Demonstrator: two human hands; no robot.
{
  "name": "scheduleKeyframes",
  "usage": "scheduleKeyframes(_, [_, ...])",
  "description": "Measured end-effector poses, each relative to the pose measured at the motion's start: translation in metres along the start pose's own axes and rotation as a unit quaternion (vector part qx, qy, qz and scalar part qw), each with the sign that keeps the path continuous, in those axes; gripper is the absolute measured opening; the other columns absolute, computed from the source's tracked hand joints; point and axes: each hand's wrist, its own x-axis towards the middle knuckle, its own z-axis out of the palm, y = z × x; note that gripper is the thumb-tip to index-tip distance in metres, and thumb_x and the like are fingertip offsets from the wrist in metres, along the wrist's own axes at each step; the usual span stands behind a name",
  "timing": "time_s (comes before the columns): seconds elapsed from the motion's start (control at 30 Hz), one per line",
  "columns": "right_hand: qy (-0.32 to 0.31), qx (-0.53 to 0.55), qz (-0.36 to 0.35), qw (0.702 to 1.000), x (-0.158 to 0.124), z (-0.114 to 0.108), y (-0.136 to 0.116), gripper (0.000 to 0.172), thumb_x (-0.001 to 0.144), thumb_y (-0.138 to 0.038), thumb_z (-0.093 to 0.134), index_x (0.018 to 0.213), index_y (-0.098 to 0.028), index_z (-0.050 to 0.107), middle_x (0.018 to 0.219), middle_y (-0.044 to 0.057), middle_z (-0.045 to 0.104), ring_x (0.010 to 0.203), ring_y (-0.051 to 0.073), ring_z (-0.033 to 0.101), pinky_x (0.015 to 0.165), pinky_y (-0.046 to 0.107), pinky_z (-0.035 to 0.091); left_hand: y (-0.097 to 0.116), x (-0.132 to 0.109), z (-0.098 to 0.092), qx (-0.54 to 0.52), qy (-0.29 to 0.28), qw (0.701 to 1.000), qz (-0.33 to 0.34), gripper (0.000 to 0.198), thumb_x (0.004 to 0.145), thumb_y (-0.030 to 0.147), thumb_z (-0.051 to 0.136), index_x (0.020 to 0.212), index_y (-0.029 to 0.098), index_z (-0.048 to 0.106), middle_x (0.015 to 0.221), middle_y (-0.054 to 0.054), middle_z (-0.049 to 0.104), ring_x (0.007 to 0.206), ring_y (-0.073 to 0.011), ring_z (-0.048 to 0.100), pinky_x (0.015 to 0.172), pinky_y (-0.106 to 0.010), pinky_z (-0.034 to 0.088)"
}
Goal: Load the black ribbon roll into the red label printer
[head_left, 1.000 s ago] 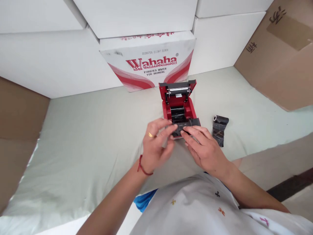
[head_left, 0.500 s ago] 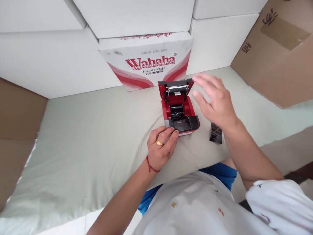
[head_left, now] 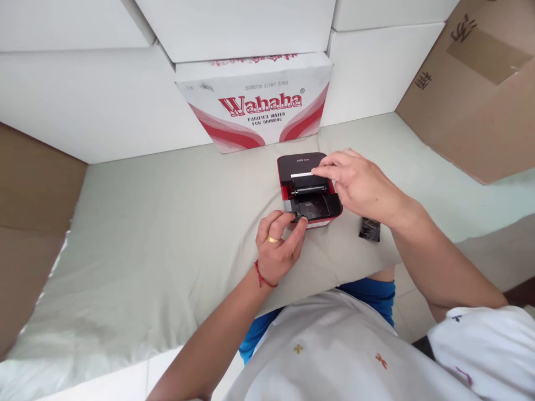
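Observation:
A small red and black printer rests on the cloth, its black lid lowered most of the way. A roller shows under the lid's front edge, ahead of a dark front section. The inside behind it is covered by the lid. My left hand pinches the printer's front left corner with thumb and fingers. From the right, my right hand lays its stretched fingertips on top of the lid, beside a pale strip; its thumb is partly hidden. A crumpled dark packet lies just right of the printer, under my right forearm.
Behind the printer stands a white and red water carton, with white boxes stacked around it. Brown cardboard boxes stand at the right and left. A pale green cloth covers the surface, its front edge near my lap.
My right hand has come down and left onto the lid. The lid has swung from upright to nearly closed, covering the inside. My left hand stays at the front corner.

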Motion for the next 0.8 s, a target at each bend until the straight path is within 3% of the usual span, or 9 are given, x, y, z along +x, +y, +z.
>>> scheduleKeyframes(0.27, [-0.023, -0.041, 0.030, 0.998, -0.011, 0.026, -0.017, 0.050, 0.090, 0.005, 0.046, 0.111, -0.018, 0.086, 0.119, 0.012, 0.079, 0.104, 0.027, 0.062, 0.068, 0.037, 0.045, 0.000, 0.000, 0.001, -0.017, -0.021, 1.000, -0.008, 0.045, 0.095, 0.005, 0.074, 0.133, 0.030, 0.074, 0.117, -0.010, 0.070, 0.123, -0.0276, 0.064, 0.104, -0.044, 0.057])
scheduleKeyframes(0.5, [-0.023, -0.083, 0.039, 0.996, -0.023, 0.032, -0.026, 0.047, 0.101, 0.000, 0.046, 0.125, -0.018, 0.082, 0.115, 0.010, 0.079, 0.104, 0.026, 0.061, 0.059, 0.038, 0.039, 0.003, 0.000, -0.001, -0.035, -0.036, 0.998, -0.031, 0.038, 0.098, 0.009, 0.071, 0.131, 0.028, 0.074, 0.116, -0.009, 0.068, 0.120, -0.0263, 0.066, 0.104, -0.044, 0.056])
scheduleKeyframes(0.67, [0.076, -0.060, 0.009, 0.995, -0.029, 0.044, -0.020, 0.046, 0.102, 0.001, 0.047, 0.125, -0.018, 0.082, 0.112, 0.007, 0.083, 0.094, 0.024, 0.063, 0.065, 0.036, 0.050, 0.006, 0.002, -0.004, -0.035, -0.041, 0.998, -0.038, 0.035, 0.097, 0.008, 0.072, 0.127, 0.025, 0.075, 0.116, -0.010, 0.067, 0.119, -0.0267, 0.065, 0.101, -0.043, 0.058])
scheduleKeyframes(0.8, [0.178, 0.052, -0.031, 0.982, -0.038, 0.051, -0.010, 0.041, 0.103, 0.000, 0.051, 0.118, -0.020, 0.083, 0.114, 0.008, 0.084, 0.096, 0.023, 0.069, 0.083, 0.039, 0.060, 0.006, 0.003, -0.005, -0.036, -0.036, 0.998, -0.047, 0.042, 0.095, 0.006, 0.074, 0.130, 0.028, 0.075, 0.114, -0.008, 0.067, 0.118, -0.0265, 0.065, 0.101, -0.044, 0.059])
